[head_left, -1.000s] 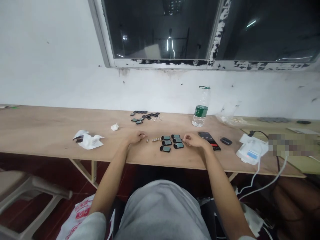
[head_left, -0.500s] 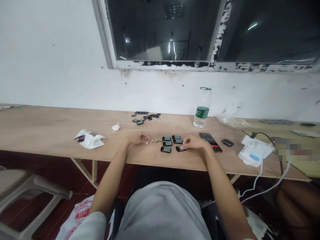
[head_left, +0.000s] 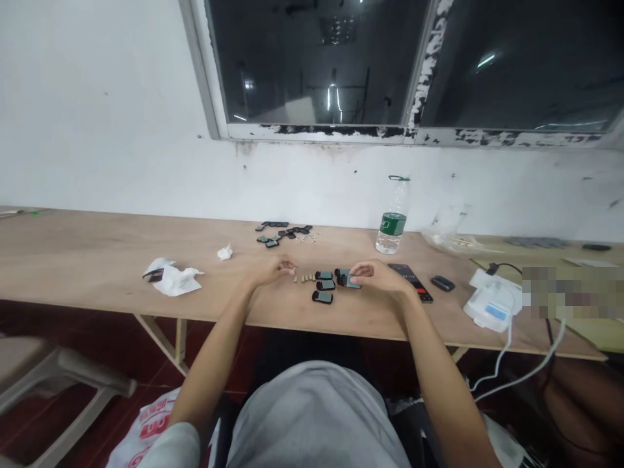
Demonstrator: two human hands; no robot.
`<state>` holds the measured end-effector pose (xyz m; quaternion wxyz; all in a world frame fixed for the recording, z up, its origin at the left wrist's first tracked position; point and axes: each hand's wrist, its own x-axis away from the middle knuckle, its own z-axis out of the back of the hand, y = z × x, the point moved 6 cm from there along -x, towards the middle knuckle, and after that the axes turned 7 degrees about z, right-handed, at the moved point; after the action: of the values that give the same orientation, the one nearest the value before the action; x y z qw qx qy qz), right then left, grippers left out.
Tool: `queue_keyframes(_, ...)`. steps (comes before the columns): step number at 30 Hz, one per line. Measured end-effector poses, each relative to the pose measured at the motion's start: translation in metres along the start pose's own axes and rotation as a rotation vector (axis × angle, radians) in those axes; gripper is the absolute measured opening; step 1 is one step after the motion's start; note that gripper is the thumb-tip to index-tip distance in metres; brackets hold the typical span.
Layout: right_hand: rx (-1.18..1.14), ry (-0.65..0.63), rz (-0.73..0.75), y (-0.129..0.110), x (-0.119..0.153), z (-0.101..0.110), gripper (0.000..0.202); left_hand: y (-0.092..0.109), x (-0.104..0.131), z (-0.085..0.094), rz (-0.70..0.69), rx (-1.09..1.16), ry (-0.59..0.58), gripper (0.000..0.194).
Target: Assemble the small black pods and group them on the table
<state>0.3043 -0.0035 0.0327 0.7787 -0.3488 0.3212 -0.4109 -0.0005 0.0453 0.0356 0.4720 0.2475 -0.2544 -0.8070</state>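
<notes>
My right hand (head_left: 374,275) pinches a small flat black piece with a grey-green face (head_left: 351,282), holding it over or against the others in the right column. To its left stands a short column of similar black pieces (head_left: 324,285). My left hand (head_left: 279,268) rests by the table, thumb and fingertips drawn together beside a row of small brass-coloured pieces (head_left: 305,278). Something tiny and pale may be at its fingertips, too small to make out.
More black pieces (head_left: 272,243) and tiny white bits (head_left: 307,238) lie farther back. A water bottle (head_left: 391,224), phone (head_left: 412,282), black fob-like object (head_left: 442,283) and white device with cables (head_left: 492,305) are rightward. Crumpled tissue (head_left: 179,279) lies left on the wooden table (head_left: 97,253).
My right hand has lifted the nearest black piece of the right column and moved it away from me, over the others. My left hand has shifted slightly, its fingertips rising from the table.
</notes>
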Motion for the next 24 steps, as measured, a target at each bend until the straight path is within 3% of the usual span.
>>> queue_keyframes(5, -0.017, 0.212, 0.174, -0.031, -0.004, -0.005, 0.037, 0.079, 0.017, -0.019, -0.210, 0.062, 0.031, 0.032)
queue_keyframes(9, -0.087, 0.237, 0.224, -0.050, -0.004, -0.015, 0.036, 0.115, 0.025, -0.036, -0.324, 0.112, 0.128, 0.029)
queue_keyframes(17, -0.160, 0.284, 0.245, -0.062, 0.001, -0.016, 0.035, 0.115, 0.028, -0.036, -0.312, 0.097, 0.280, 0.026)
queue_keyframes(21, -0.165, 0.270, 0.230, -0.063, 0.001, -0.019, 0.036, 0.109, 0.026, -0.035, -0.244, 0.274, 0.304, 0.021)
queue_keyframes(24, -0.145, 0.267, 0.203, -0.067, 0.002, -0.021, 0.036, 0.099, 0.019, -0.039, -0.122, 0.486, 0.248, 0.027)
